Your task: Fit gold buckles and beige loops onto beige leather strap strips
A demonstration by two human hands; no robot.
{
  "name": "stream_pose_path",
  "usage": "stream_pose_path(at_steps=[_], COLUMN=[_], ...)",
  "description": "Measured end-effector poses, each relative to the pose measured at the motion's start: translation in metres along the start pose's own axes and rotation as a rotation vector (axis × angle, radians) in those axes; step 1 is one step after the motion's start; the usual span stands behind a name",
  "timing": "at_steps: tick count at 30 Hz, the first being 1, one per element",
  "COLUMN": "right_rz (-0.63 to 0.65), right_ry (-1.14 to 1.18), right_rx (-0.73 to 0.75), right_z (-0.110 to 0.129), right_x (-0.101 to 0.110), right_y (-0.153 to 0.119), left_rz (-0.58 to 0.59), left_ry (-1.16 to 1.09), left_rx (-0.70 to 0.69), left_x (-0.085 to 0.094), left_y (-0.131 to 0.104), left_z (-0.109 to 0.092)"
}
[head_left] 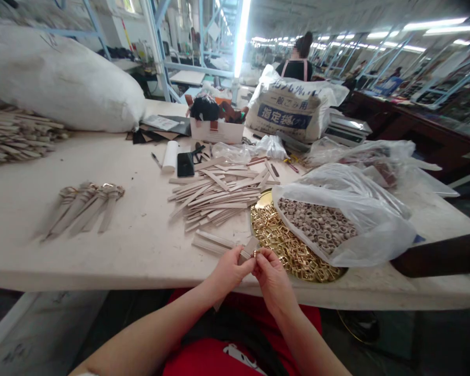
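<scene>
My left hand (231, 270) is closed around a flat beige strap (249, 247) at the table's front edge. Against it, my right hand (273, 275) pinches a small gold buckle (255, 254) at the strap; my fingers partly hide where the two meet. A couple of beige strips (213, 241) lie just beyond my left hand. To the right, a round gold tray (265, 198) carries a heap of small gold buckles (288, 245). Partly over the tray lies a clear plastic bag (360, 209) full of small grey-beige loops (317, 222).
A loose pile of beige strips (219, 196) lies mid-table. Several bundled straps (92, 206) sit at left, near a big white sack (62, 78). Behind are a phone (185, 164), a white box (215, 131) and a printed sack (285, 107). Another person (297, 60) is farther back.
</scene>
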State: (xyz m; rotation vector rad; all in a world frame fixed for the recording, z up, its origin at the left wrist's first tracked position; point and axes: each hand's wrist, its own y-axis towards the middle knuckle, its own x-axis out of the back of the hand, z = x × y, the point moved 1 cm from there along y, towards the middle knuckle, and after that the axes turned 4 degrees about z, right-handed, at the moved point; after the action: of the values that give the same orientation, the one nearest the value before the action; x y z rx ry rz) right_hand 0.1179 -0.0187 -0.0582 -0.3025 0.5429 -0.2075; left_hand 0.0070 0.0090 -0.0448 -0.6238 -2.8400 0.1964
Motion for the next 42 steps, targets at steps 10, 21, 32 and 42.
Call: stream_pose_path(at_steps=[10, 21, 32, 42], right_rz=[0.011, 0.375, 0.185, 0.054], right_ry=[-0.160, -0.718, -0.327, 0.154], right_rx=[0.019, 0.251, 0.068, -0.204], right_z=[-0.007, 0.018, 0.007, 0.002], right_x=[-0.004, 0.014, 0.019, 0.009], right_y=[-0.008, -0.015, -0.006, -0.014], left_rz=[-0.060, 0.070, 0.230, 0.240], left_ry=[0.128, 0.210, 0.078, 0.547], left_rx=[-0.011, 0.034, 0.095, -0.072], left_x=[0.001, 0.020, 0.022, 0.015], left_y=[-0.007, -0.003, -0.011, -0.022], left_z=[0.007, 0.004, -0.008, 0.000])
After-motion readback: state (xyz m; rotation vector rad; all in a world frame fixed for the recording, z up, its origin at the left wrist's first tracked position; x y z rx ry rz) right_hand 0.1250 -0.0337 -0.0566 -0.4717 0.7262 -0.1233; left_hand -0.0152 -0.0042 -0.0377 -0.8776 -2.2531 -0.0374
